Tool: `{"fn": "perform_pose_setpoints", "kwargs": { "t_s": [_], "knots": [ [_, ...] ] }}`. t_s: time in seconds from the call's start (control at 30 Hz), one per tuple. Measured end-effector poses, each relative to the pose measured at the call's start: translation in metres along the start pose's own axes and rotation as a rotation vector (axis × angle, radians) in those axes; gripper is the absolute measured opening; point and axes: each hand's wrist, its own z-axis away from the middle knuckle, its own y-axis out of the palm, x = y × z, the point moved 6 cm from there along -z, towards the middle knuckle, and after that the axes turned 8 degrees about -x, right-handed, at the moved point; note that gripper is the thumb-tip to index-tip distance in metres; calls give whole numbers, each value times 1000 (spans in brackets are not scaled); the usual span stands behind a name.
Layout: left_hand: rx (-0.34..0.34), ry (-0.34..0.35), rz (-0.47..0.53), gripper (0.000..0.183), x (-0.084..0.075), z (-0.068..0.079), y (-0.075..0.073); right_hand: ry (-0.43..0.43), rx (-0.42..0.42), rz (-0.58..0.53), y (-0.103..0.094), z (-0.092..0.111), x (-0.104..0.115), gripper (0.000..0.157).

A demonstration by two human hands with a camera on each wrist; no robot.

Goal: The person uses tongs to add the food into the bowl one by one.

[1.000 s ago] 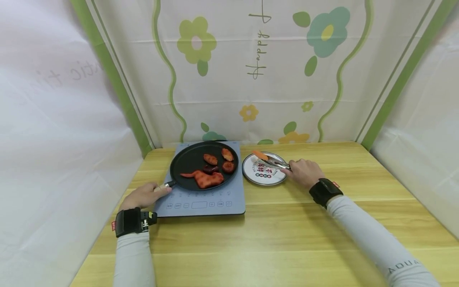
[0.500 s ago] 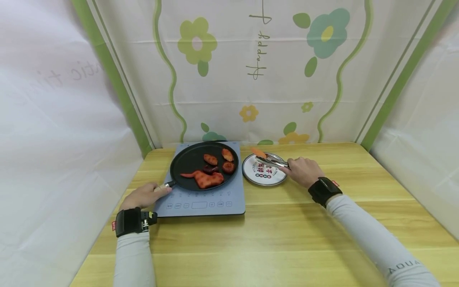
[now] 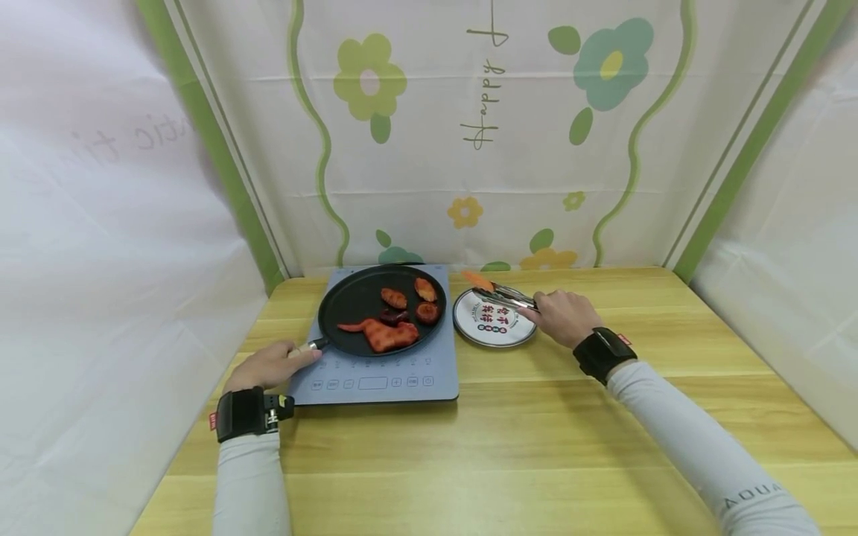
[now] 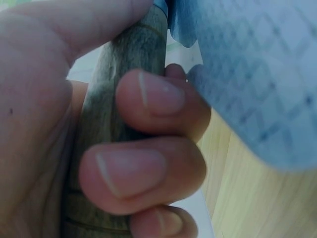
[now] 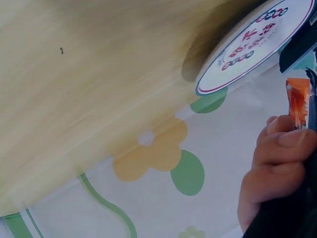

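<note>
My left hand [image 3: 271, 365] grips the wooden handle [image 4: 106, 94] of a round black frying pan [image 3: 348, 301]. In the pan lie a large reddish piece of food [image 3: 389, 336] with a thin tail, a dark red piece [image 3: 393, 316], a round brown-red piece [image 3: 427, 313] and two orange-brown oval pieces [image 3: 394, 298]. My right hand [image 3: 566, 318] holds metal tongs [image 3: 508, 299] over a white plate [image 3: 499, 336] with a dark rim and printed characters. At the tongs' tips, above the plate's far left edge, is a flat orange piece of food [image 3: 477, 280].
The pan stands on a grey-blue induction cooker [image 3: 375, 383] with touch controls along its front. Wooden tabletop [image 3: 509, 454] stretches in front and to the right. A flowered cloth [image 3: 415, 164] hangs behind the table, with white cloth walls at both sides.
My right hand has shifted slightly to the left and away from me, carrying the tongs and orange piece from over the plate to its far left edge. The left hand and pan stay put.
</note>
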Motion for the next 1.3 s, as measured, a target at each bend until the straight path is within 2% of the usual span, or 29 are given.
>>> {"fn": "perform_pose_setpoints", "kwargs": {
  "t_s": [0.73, 1.3],
  "knots": [
    [3, -8, -9, 57, 0, 0, 0, -35, -41, -19, -19, -14, 17, 43],
    [-8, -19, -3, 56, 2, 1, 1, -50, -27, -40, -33, -29, 38, 41]
  ]
}}
